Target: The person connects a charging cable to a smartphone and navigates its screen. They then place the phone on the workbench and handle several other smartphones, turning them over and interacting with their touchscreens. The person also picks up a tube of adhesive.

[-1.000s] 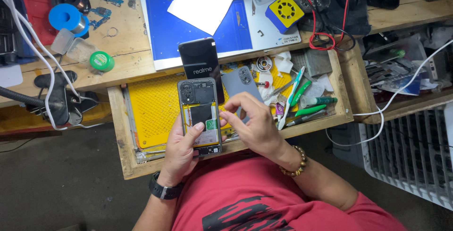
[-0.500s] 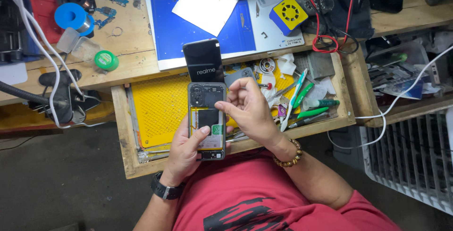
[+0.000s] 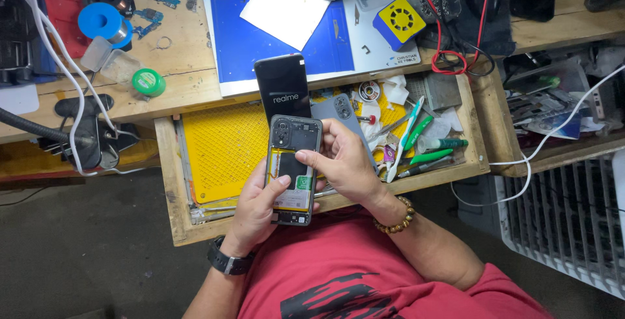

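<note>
An opened phone, back cover off and insides exposed, is held over the near edge of an open wooden drawer. It is gripped from below by the left hand, fingers wrapped round its lower left side, thumb laid on the battery area. The right hand is closed round the phone's right edge, with a fingertip pressed on the exposed inside near the middle. A black watch is worn on the left wrist, a bead bracelet on the right.

Just beyond the phone, a black phone back is propped at the drawer's far edge, and a grey back cover lies to its right. A yellow mat is spread in the drawer's left part. On the drawer's right, green-handled tools are scattered.

On the bench beyond, a blue mat is seen with white paper on it. Further left, a green tape roll and a blue spool are placed. A yellow square gadget sits to the right, red wires beside it. A white cable runs down the far left.
</note>
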A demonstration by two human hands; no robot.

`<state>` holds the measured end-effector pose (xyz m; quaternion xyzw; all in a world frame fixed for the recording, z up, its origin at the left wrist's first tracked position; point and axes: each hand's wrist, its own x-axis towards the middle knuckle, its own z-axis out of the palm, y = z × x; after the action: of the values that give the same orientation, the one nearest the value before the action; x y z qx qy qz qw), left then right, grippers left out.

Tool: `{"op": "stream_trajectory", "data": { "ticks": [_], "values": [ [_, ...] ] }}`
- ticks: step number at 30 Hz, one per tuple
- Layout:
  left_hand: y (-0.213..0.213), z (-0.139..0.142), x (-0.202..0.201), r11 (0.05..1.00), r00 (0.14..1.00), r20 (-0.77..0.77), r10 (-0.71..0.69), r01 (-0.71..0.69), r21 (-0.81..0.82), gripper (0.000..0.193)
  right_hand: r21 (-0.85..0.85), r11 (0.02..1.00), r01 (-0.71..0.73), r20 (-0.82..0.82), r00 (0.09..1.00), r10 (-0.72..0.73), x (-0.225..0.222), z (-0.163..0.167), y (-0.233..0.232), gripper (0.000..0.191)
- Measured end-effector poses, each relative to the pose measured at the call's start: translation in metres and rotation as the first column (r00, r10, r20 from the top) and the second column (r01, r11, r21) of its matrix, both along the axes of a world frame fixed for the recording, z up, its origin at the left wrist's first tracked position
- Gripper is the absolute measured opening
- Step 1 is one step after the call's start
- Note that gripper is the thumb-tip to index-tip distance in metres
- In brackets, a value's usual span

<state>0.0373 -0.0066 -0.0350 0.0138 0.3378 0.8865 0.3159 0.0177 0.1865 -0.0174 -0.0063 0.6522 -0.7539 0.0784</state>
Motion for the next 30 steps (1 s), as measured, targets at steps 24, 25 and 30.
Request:
{"op": "stream_trajectory", "data": {
  "ticks": [24, 25, 30],
  "values": [
    [-0.002, 0.004, 0.01, 0.992, 1.0, 0.024, -0.013, 0.01, 0.128, 0.064, -0.075, 0.994, 0.077, 0.001, 0.997, -0.077, 0.004, 0.014, -0.005, 0.049],
    [0.0, 0.006, 0.013, 0.996, 0.999, -0.037, 0.022, -0.018, 0.086, 0.065, -0.008, 0.993, 0.119, -0.075, 0.99, -0.119, 0.009, 0.021, -0.009, 0.058],
    [0.006, 0.008, 0.019, 0.968, 0.945, -0.267, 0.19, -0.226, -0.111, 0.09, 0.527, 0.837, 0.146, -0.53, 0.826, 0.189, 0.057, 0.064, -0.01, 0.063]
  ]
}}
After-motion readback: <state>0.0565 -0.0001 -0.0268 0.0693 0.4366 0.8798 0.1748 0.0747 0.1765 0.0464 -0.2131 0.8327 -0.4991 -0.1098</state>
